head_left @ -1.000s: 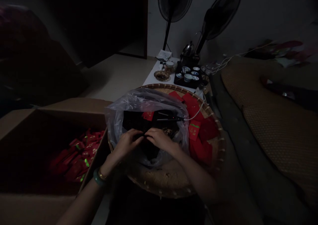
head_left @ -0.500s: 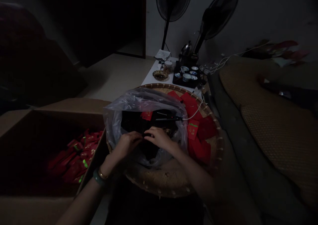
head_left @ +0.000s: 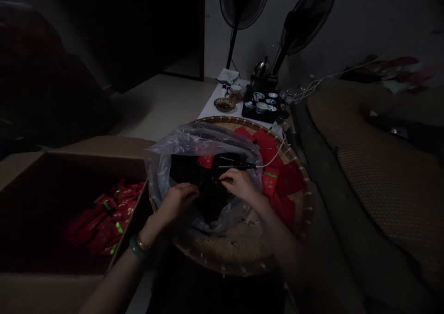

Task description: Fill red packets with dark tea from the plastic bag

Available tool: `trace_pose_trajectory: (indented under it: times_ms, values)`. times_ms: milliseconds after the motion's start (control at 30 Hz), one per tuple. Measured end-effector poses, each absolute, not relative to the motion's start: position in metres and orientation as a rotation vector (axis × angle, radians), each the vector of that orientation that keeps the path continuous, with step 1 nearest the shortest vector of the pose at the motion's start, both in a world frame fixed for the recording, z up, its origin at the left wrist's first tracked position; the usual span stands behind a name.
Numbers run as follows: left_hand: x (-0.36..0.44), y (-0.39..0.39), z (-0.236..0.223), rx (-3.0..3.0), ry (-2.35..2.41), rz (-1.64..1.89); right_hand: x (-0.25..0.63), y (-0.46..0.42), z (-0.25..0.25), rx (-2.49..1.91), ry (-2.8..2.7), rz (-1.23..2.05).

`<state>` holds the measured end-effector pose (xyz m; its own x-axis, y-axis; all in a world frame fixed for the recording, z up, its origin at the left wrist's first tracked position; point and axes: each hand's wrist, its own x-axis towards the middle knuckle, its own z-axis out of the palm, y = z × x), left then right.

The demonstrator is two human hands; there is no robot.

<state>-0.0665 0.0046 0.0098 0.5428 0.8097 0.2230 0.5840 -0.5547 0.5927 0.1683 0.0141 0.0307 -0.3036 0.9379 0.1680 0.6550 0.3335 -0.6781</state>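
A clear plastic bag (head_left: 204, 132) lies open on a round woven bamboo tray (head_left: 239, 261), with dark contents that I cannot make out in the dim light. Over the bag's near left part is my left hand (head_left: 178, 200), its fingers bent together; what they pinch, if anything, is too small to see. My right hand (head_left: 239, 183) is at the bag's right side, fingertips curled together over the dark contents. A red packet (head_left: 206, 160) and a dark bar-shaped device (head_left: 236, 165) with a white cord lie in the bag. More red packets (head_left: 270, 180) rest on the tray's right side.
At left stands an open cardboard box (head_left: 100, 145) with many red packets (head_left: 107, 217). Beyond the tray, a white table (head_left: 208, 106) bears a black tea tray (head_left: 249, 113) with cups. Two standing fans (head_left: 244, 4) are behind. A woven-mat seat (head_left: 374, 175) runs along the right.
My right hand has moved to the right and slightly up, away from my left hand. My left hand stays almost in place.
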Motion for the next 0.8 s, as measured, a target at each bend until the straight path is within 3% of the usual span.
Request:
trace_pose_trajectory:
  times_ms: [167,433,600,800]
  values:
    - [-0.061,0.004,0.020,2.254,1.112,0.706,0.157,0.007,0.017,-1.291,-2.155,0.790]
    - [-0.049,0.012,0.006,1.707,1.173,0.919,0.146,0.013,0.003,-1.362,-1.681,1.014]
    - [-0.034,0.006,-0.017,1.353,0.930,0.591,0.149,0.011,-0.003,-1.326,-1.299,1.297]
    - [-0.036,0.004,-0.009,1.248,0.968,0.397,0.165,0.014,0.003,-1.223,-1.331,1.371]
